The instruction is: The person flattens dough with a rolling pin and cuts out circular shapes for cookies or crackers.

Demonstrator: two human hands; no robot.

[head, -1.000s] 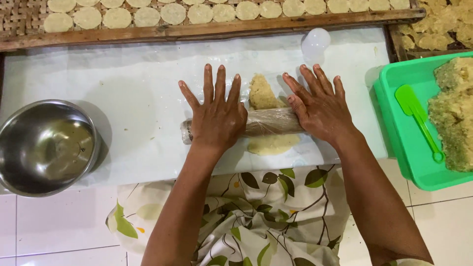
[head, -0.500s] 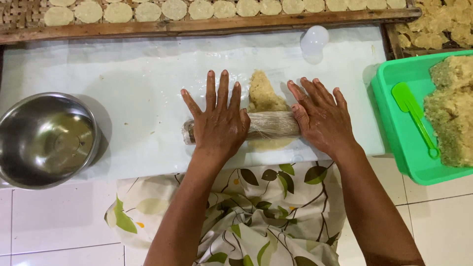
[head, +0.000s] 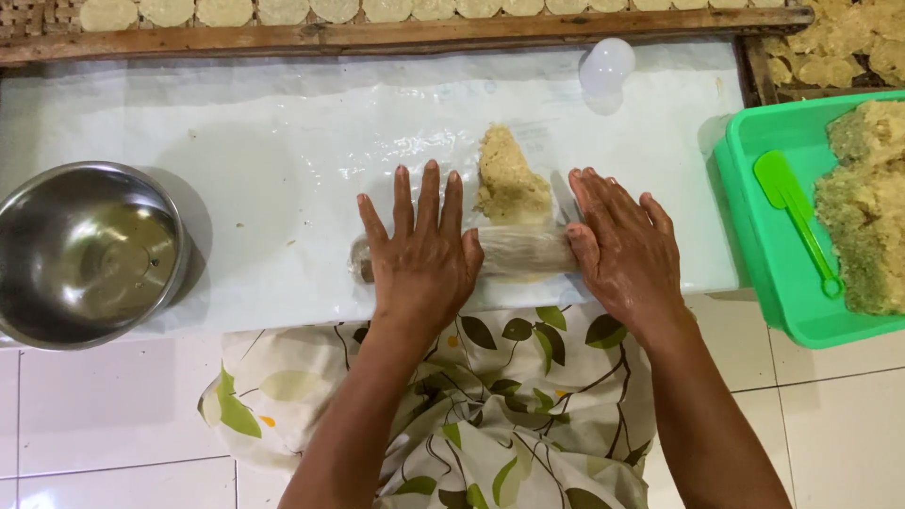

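A plastic-wrapped rolling pin (head: 523,250) lies crosswise on a white plastic sheet (head: 236,160). My left hand (head: 424,259) presses flat on its left part, fingers spread and straight. On the pin's right end rests my right hand (head: 627,254), also flat with the fingers extended. A lump of pale yellow dough (head: 509,184) sits just beyond the pin between my hands, and a thin edge of it shows under the pin's near side.
A steel bowl (head: 85,254) stands at the left. A green tub (head: 754,273) at the right holds a green spatula (head: 797,217) and more dough (head: 867,217). A wooden tray (head: 377,36) with round dough discs lines the far edge. A white round object (head: 606,64) lies nearby. Leaf-patterned cloth (head: 490,405) covers my lap.
Both hands have rolled the pin toward me over the dough. More dough now shows beyond the pin and less on its near side.
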